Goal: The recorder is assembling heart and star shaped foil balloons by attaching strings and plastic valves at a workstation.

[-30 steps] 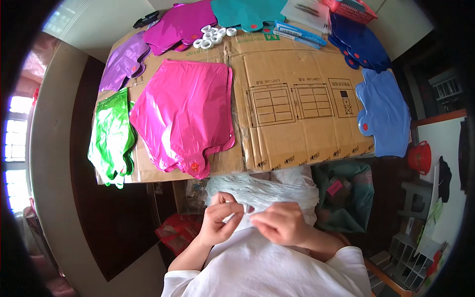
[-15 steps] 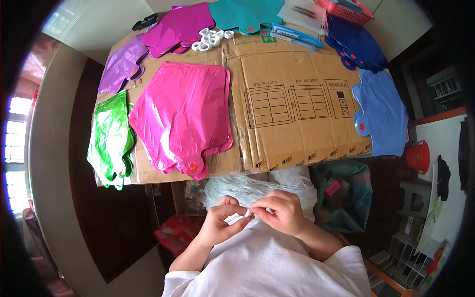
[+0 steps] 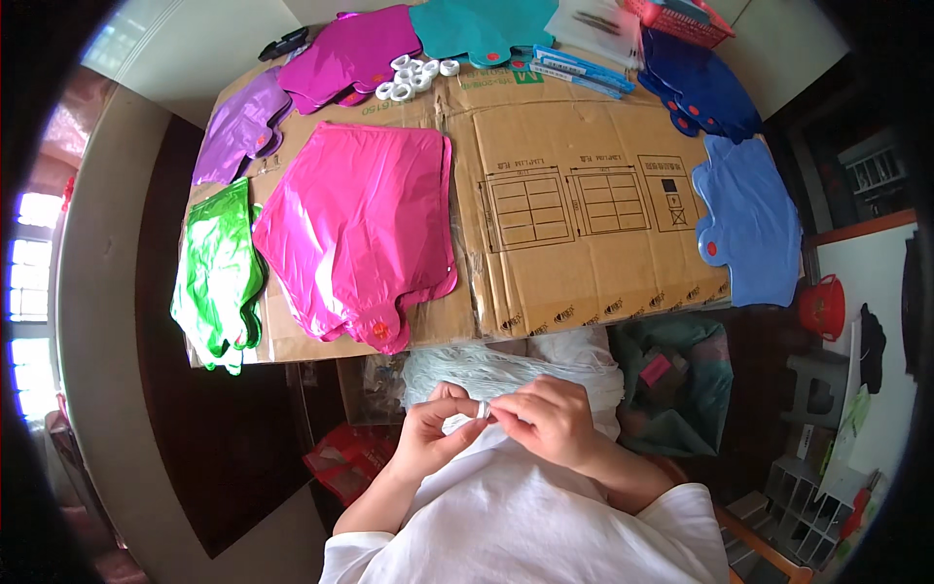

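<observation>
A green foil balloon [image 3: 219,277] lies flat at nine o'clock on the cardboard-covered tabletop [image 3: 584,253], with a purple one [image 3: 236,131] above it at ten o'clock. Just right of them spreads a large pink foil balloon [image 3: 362,226]. At six o'clock the left hand [image 3: 435,435] and the right hand [image 3: 550,419] meet fingertip to fingertip, both pinching a small whitish ring [image 3: 483,410] between them, over a heap of pale strands [image 3: 506,370] in the lap. At three o'clock lies a light blue balloon [image 3: 747,219], dark blue ones [image 3: 699,88] above it.
</observation>
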`<state>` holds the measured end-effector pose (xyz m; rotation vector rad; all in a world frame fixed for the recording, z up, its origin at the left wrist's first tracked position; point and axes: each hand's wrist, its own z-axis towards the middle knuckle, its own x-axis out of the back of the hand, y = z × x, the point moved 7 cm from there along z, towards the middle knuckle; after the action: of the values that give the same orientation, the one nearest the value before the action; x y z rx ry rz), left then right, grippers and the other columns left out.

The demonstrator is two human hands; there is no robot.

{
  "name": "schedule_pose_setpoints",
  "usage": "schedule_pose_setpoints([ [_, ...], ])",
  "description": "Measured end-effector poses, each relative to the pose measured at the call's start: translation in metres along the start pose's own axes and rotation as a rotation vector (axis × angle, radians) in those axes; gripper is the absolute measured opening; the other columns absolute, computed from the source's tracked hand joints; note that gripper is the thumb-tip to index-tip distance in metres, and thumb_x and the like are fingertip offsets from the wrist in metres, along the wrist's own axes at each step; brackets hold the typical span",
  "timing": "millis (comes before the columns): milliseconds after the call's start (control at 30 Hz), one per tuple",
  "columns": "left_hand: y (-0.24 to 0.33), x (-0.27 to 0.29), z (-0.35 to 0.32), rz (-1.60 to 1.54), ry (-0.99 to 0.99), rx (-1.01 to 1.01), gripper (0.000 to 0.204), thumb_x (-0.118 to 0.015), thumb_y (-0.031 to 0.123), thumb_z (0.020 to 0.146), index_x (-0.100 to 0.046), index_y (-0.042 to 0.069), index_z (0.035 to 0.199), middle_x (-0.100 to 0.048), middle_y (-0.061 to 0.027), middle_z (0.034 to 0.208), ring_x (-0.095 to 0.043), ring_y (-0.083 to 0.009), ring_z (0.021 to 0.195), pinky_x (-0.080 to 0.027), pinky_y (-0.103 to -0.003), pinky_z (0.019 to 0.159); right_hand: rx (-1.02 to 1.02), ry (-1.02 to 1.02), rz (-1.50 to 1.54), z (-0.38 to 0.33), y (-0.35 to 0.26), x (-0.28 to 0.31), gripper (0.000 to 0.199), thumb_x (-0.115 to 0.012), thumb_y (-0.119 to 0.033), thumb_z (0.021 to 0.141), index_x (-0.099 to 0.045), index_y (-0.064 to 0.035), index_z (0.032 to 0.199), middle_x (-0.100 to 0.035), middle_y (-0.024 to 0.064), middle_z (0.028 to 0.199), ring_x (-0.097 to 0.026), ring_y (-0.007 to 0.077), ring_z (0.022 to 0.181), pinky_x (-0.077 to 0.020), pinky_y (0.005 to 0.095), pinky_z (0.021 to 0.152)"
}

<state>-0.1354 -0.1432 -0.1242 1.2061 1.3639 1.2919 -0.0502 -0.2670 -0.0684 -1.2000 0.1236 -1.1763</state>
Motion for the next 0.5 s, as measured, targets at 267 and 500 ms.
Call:
schedule_pose_setpoints([
  [267,-0.009,-0.011,0.000,-0.543,0.017,0.266,0.009,-0.060,0.002,0.085,-0.064,-0.001,0.092,-0.057,-0.0044,0.090,-0.052,-0.0118,0.084,-0.042,-0.026,0.081,-0.170,-0.025,0.303,-0.002,0.019,-0.005,0.016,-0.070,0.000,0.069,-0.065,-0.0063,0.083,-0.062,0.0031,0.075,-0.059,0.0175,0.062,-0.0474,0.0273,0.053],
  [500,-0.012,-0.010,-0.002,-0.376,-0.028,0.197,0.008,-0.058,0.006,0.088,-0.062,-0.001,0.090,-0.058,-0.0051,0.090,-0.057,-0.0125,0.083,-0.044,-0.025,0.077,0.076,-0.117,0.293,0.004,0.003,-0.010,0.020,-0.071,-0.005,0.073,-0.067,-0.0075,0.092,-0.065,0.0066,0.088,-0.063,0.0187,0.075,-0.0513,0.0278,0.062],
])
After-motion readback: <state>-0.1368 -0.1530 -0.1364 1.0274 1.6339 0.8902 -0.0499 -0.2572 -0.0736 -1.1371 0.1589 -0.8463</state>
